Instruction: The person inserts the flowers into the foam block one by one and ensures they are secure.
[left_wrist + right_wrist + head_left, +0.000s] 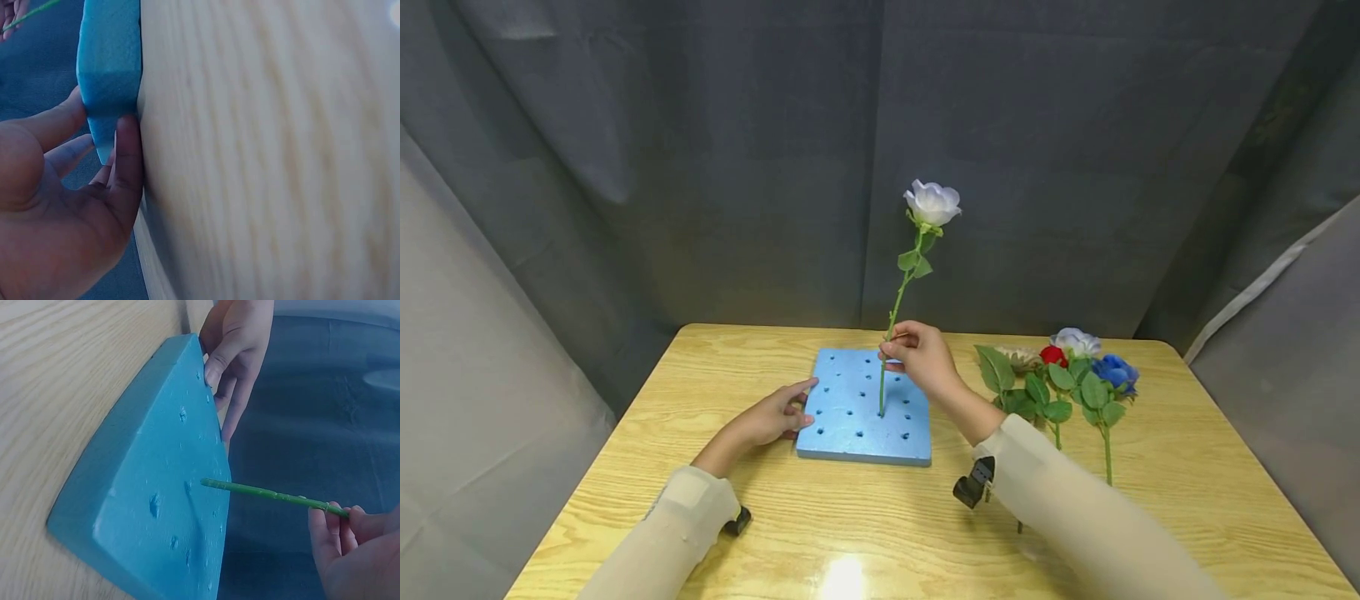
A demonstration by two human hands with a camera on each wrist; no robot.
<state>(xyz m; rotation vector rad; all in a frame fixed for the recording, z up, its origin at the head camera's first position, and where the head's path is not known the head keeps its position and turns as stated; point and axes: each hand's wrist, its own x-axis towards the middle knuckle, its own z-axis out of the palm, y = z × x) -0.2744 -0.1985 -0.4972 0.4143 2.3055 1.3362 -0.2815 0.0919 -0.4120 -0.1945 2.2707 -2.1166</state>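
In the head view a pale blue foam board (880,437) with rows of small holes lies on the table. My left hand (772,414) grips its left edge, thumb on the top face and a finger low along the side in the left wrist view. My right hand (927,360) pinches the green stem of an artificial white rose (933,203) between thumb and fingers. The bloom is up high, leaning slightly right. In the right wrist view the lower end of the stem (269,493) shows just off the board's face, close to a hole.
To the right on the wooden table (1187,483) lie more artificial flowers: a white rose (1077,342), a red one (1054,356), a blue one (1116,372) and a beige bloom (1018,358). My right forearm passes over their stems. A dark curtain (760,208) hangs behind the table.
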